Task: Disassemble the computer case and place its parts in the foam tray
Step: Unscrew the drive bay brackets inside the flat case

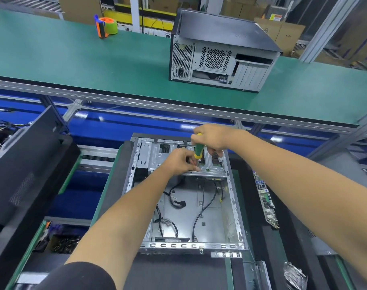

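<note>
An open computer case [233,197] lies on its side in front of me, its bare metal floor crossed by loose black cables [199,214]. Across its far end sits a silver drive cage [151,155]. My right hand [212,139] grips the top of a green and yellow screwdriver [199,151] that stands upright on the cage. My left hand [181,162] pinches the screwdriver's lower end, fingertips on the cage's front edge. The tip of the tool is hidden by my fingers.
A motherboard [266,201] lies to the right of the case. A black panel [25,160] leans at the left, above a bin of screws [63,244]. On the green bench behind stand a second case [220,57] and an orange tape dispenser [107,26].
</note>
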Demonstrator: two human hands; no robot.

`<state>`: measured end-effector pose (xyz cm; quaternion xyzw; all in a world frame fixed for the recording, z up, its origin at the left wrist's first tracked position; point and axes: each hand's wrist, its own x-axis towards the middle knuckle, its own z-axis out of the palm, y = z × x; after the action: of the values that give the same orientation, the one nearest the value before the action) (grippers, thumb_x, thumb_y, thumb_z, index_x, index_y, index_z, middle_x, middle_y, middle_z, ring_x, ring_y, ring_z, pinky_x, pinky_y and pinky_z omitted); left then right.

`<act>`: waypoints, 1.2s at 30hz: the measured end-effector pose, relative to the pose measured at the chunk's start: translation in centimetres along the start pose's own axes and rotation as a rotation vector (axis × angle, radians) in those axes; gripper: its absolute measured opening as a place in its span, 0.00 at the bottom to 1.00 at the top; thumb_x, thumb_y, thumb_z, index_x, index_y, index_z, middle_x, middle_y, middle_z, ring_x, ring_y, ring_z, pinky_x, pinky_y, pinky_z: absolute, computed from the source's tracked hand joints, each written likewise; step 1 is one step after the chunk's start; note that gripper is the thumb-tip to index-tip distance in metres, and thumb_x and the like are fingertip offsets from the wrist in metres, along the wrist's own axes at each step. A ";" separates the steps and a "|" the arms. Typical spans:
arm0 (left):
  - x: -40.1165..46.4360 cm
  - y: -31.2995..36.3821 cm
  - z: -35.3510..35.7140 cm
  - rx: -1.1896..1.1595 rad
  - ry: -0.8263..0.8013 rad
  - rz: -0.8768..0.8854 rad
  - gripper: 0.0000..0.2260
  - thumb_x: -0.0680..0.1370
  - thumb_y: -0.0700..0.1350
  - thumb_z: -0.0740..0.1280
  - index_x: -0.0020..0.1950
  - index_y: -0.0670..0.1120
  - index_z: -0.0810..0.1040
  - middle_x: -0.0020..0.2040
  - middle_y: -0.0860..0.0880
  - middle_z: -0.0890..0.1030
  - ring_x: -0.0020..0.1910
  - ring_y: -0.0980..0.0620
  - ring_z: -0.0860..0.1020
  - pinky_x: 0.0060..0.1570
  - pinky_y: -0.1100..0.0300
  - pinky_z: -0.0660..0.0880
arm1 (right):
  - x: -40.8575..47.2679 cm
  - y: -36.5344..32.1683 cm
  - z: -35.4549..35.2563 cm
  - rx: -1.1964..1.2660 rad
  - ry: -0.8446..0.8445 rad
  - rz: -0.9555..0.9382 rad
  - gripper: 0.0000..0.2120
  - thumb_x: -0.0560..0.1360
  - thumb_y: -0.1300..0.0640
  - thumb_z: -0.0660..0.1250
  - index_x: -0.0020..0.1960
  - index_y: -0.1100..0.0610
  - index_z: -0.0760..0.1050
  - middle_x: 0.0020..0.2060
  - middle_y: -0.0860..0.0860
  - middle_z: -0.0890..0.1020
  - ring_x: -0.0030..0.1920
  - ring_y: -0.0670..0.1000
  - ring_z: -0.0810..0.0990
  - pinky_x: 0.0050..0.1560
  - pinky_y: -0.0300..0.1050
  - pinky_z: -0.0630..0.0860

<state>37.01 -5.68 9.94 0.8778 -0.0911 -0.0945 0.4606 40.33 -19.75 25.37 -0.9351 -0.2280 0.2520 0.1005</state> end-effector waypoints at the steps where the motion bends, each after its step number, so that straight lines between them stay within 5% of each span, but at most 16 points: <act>1: 0.0 0.0 0.0 -0.007 0.006 -0.002 0.13 0.68 0.46 0.83 0.35 0.55 0.79 0.41 0.48 0.86 0.45 0.51 0.84 0.43 0.67 0.77 | 0.1 -0.2 -0.3 0.003 -0.013 0.023 0.11 0.81 0.46 0.58 0.44 0.50 0.73 0.37 0.57 0.83 0.22 0.51 0.77 0.30 0.43 0.74; 7: 0.1 -0.2 0.1 -0.016 -0.013 -0.027 0.11 0.66 0.45 0.84 0.38 0.47 0.82 0.38 0.54 0.85 0.39 0.61 0.82 0.42 0.66 0.78 | 1.0 -2.3 -1.6 -0.166 -0.225 0.054 0.05 0.82 0.60 0.59 0.46 0.55 0.68 0.43 0.59 0.83 0.34 0.57 0.86 0.33 0.44 0.76; 12: 0.1 0.0 0.0 -0.009 0.003 -0.016 0.14 0.66 0.44 0.84 0.34 0.53 0.79 0.40 0.50 0.86 0.44 0.53 0.85 0.47 0.61 0.80 | 0.6 -3.4 -1.9 -0.424 -0.346 -0.019 0.05 0.80 0.64 0.58 0.50 0.56 0.68 0.45 0.55 0.78 0.41 0.56 0.85 0.39 0.47 0.75; 17: 0.0 0.0 0.1 -0.031 0.026 -0.028 0.13 0.66 0.44 0.85 0.35 0.53 0.81 0.41 0.49 0.86 0.44 0.53 0.84 0.45 0.62 0.79 | -0.2 -3.3 -1.4 -0.821 -0.201 -0.238 0.10 0.78 0.65 0.62 0.51 0.50 0.71 0.44 0.46 0.68 0.36 0.46 0.68 0.32 0.44 0.62; 21: -0.1 0.1 -0.1 -0.004 -0.008 -0.044 0.10 0.67 0.46 0.84 0.40 0.48 0.83 0.43 0.49 0.87 0.46 0.52 0.84 0.52 0.55 0.81 | -0.2 -2.4 -1.0 -0.535 -0.141 -0.305 0.10 0.75 0.62 0.68 0.55 0.53 0.74 0.44 0.45 0.72 0.40 0.46 0.72 0.34 0.43 0.65; 24: -0.1 0.2 0.0 -0.012 -0.002 -0.047 0.12 0.67 0.44 0.83 0.42 0.41 0.83 0.41 0.50 0.86 0.46 0.51 0.85 0.53 0.52 0.80 | -0.2 -2.4 -1.0 -0.235 -0.104 -0.139 0.07 0.79 0.53 0.66 0.51 0.55 0.71 0.42 0.49 0.78 0.37 0.48 0.81 0.34 0.43 0.69; 26: -0.1 0.3 0.1 -0.023 0.007 -0.034 0.12 0.67 0.43 0.84 0.37 0.47 0.81 0.40 0.52 0.85 0.46 0.50 0.85 0.53 0.52 0.80 | -0.1 -2.3 -0.9 -0.274 -0.040 0.020 0.13 0.83 0.47 0.57 0.47 0.54 0.69 0.40 0.54 0.79 0.32 0.55 0.83 0.37 0.46 0.74; 29: -0.1 0.4 0.0 -0.023 0.019 -0.025 0.13 0.66 0.44 0.84 0.36 0.52 0.80 0.41 0.51 0.85 0.46 0.49 0.84 0.53 0.52 0.81 | -0.3 -2.8 -0.9 -0.297 -0.089 0.171 0.18 0.85 0.48 0.51 0.54 0.61 0.72 0.35 0.57 0.82 0.30 0.56 0.83 0.45 0.50 0.82; 33: -0.1 0.2 0.1 -0.038 0.023 -0.017 0.14 0.66 0.43 0.84 0.34 0.52 0.79 0.42 0.46 0.86 0.47 0.47 0.85 0.53 0.51 0.81 | -0.2 -3.2 -1.5 -0.435 -0.180 0.059 0.10 0.86 0.53 0.52 0.54 0.56 0.70 0.37 0.54 0.79 0.35 0.56 0.79 0.49 0.51 0.78; 36: 0.0 0.2 0.0 -0.024 0.014 -0.029 0.12 0.66 0.44 0.85 0.37 0.50 0.81 0.39 0.50 0.85 0.43 0.52 0.84 0.49 0.58 0.80 | -0.1 -3.4 -2.1 -0.485 -0.286 0.043 0.10 0.85 0.56 0.54 0.45 0.50 0.66 0.43 0.56 0.80 0.39 0.57 0.78 0.46 0.51 0.75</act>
<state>36.96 -5.85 10.11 0.8741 -0.0738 -0.0960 0.4703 40.06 -16.97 28.22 -0.8913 -0.2736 0.3217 -0.1647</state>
